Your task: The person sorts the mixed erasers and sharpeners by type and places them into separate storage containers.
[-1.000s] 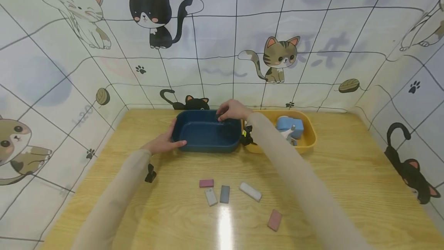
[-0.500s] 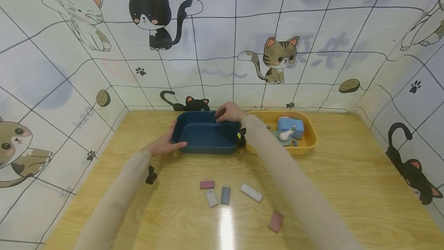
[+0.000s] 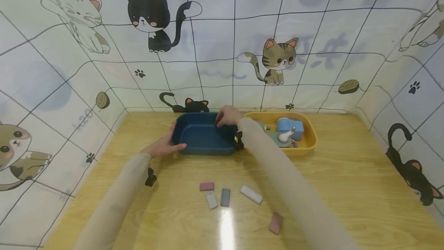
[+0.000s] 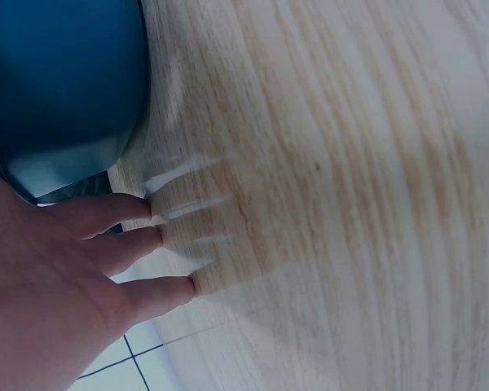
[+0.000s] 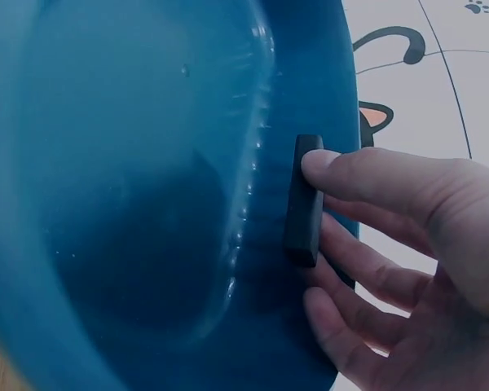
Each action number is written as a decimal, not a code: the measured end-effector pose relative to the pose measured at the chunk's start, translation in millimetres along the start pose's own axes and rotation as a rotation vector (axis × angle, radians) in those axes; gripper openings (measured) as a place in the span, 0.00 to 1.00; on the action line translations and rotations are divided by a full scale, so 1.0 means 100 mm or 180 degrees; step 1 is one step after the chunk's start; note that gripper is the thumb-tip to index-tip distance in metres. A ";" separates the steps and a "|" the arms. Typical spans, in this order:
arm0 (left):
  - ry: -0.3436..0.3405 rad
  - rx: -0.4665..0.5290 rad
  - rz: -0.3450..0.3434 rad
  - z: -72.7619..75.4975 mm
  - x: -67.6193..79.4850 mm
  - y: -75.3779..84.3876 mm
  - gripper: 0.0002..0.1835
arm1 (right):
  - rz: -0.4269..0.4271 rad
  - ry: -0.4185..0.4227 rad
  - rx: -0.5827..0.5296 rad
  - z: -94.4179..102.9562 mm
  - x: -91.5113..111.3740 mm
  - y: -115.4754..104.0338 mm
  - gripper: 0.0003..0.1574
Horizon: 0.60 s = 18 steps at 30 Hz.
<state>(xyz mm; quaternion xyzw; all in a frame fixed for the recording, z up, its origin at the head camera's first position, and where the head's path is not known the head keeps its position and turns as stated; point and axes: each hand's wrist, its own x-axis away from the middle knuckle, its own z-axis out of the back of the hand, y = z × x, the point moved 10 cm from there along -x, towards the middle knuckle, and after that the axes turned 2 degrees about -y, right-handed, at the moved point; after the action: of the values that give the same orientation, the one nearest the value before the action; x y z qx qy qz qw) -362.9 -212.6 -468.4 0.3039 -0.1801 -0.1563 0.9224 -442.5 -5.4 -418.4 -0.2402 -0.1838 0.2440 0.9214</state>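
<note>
A dark blue plastic bin (image 3: pixel 201 140) stands at the back of the table, its inside bare in the head view. My left hand (image 3: pixel 163 144) rests against its left end, thumb lying by the front corner. In the left wrist view, straight fingers (image 4: pixel 159 297) extend beside the bin onto the wood. Over the bin's back right part, my right hand (image 3: pixel 229 116) pinches a small black rectangular block (image 5: pixel 304 204) between thumb and fingers. The right wrist view shows the block close to the bin's inner back wall; whether it touches cannot be told.
A yellow bin (image 3: pixel 308 147) right of the blue one holds a light blue object (image 3: pixel 293 125) and a grey-green item with a white handle (image 3: pixel 287 135). Nearer lie pink (image 3: pixel 207 186), white (image 3: pixel 211 200), grey (image 3: pixel 225 197) and dusty pink (image 3: pixel 276 223) blocks, and a white bar (image 3: pixel 251 194).
My right hand has shifted slightly left and down over the blue bin, its forearm uncovering more of the yellow bin. The left hand keeps its place at the bin's end.
</note>
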 end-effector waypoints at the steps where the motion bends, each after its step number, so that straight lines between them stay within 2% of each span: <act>1: 0.0000 -0.0001 0.0010 0.00 0.00 -0.01 0.59 | -0.0020 -0.0006 0.0032 -0.01 0.00 0.00 0.18; 9: -0.0026 0.0034 -0.0017 -0.02 0.02 0.00 0.59 | -0.0090 -0.0032 0.0180 -0.05 0.03 0.02 0.18; 18: -0.0011 0.0048 -0.0031 -0.01 0.03 0.02 0.58 | 0.0161 -0.0045 -0.0158 0.02 0.12 0.02 0.21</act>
<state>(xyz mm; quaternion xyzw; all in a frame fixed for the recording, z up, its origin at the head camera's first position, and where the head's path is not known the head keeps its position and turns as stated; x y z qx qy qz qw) -359.9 -211.6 -467.1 0.3114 -0.1814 -0.1600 0.9190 -434.1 3.4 -415.2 -0.2658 -0.1902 0.2643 0.9074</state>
